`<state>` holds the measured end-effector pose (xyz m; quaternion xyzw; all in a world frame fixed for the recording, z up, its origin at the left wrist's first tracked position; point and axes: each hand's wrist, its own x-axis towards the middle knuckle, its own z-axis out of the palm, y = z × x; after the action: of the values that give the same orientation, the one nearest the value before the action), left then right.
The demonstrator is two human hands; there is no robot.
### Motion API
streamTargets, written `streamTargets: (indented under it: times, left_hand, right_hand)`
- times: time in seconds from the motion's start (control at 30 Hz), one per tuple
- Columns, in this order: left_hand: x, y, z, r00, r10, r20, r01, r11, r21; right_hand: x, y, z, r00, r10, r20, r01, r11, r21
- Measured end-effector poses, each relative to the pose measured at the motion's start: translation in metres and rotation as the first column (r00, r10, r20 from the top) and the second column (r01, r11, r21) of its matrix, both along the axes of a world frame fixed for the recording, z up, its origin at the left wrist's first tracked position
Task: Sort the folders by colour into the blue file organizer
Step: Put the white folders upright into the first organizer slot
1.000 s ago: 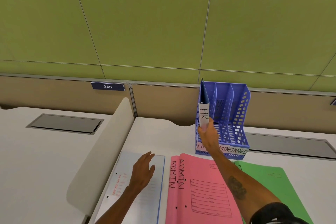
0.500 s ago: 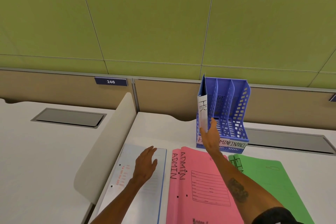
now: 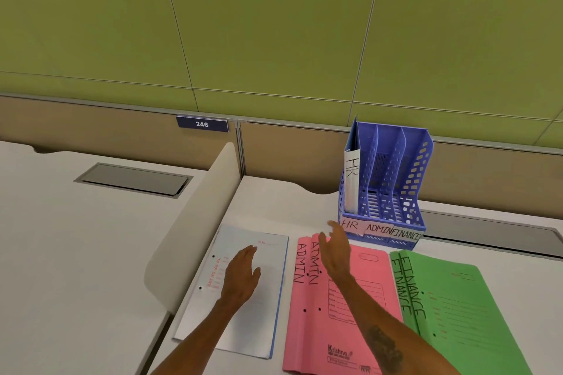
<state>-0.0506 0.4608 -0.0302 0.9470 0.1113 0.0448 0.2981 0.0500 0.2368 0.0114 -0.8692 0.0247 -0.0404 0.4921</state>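
Observation:
The blue file organizer [image 3: 408,179] stands at the back of the desk, its front labelled HR, ADMIN, FINANCE. One blue folder [image 3: 352,179] marked HR stands upright in its left slot. Another blue folder [image 3: 274,298] lies flat at the left, with my left hand [image 3: 242,275] resting palm down on it. Two pink ADMIN folders [image 3: 316,313] lie stacked in the middle. My right hand [image 3: 335,248] hovers open above their top edge, just in front of the organizer. Two green FINANCE folders [image 3: 451,304] lie at the right.
A curved white divider [image 3: 195,228] rises left of the folders, with a neighbouring desk and its grey cable hatch [image 3: 134,179] beyond. A beige partition with plate 246 [image 3: 202,124] and a green wall stand behind. Another hatch [image 3: 487,231] lies right of the organizer.
My right hand has let go of the HR folder standing in the left slot and drawn back toward me over the pink folders. The left hand stayed on the flat blue folder.

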Motion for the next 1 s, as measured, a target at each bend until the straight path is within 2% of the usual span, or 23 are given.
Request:
streamTargets:
  times: [0.13,0.27,0.47,0.6,0.87,1.0]
  left_hand:
    - [-0.023,0.019,-0.014,0.987,0.138,-0.081,-0.135,0.99,0.042]
    - [-0.043,0.037,-0.019,0.956,0.276,-0.096,-0.265,0.958,0.108]
    - [-0.059,0.054,-0.015,0.892,0.414,-0.181,-0.404,0.91,0.094]
    - [-0.062,0.059,-0.013,0.85,0.447,-0.28,-0.447,0.892,0.066]
    - [-0.056,0.064,0.002,0.792,0.468,-0.391,-0.487,0.871,0.056]
    - [-0.055,0.08,0.011,0.753,0.484,-0.446,-0.575,0.813,-0.089]
  right_hand:
    - [-0.028,0.025,-0.015,0.992,0.114,0.06,-0.112,0.993,-0.041]
    - [-0.053,0.048,-0.029,0.976,0.2,-0.08,-0.203,0.979,-0.024]
    - [-0.091,0.07,-0.058,0.873,0.441,-0.206,-0.473,0.869,-0.146]
    - [-0.103,0.078,-0.064,0.857,0.439,-0.27,-0.499,0.839,-0.219]
    - [-0.097,0.077,-0.056,0.814,0.502,-0.293,-0.58,0.728,-0.366]
    - [-0.099,0.077,-0.054,0.807,0.512,-0.292,-0.59,0.715,-0.376]
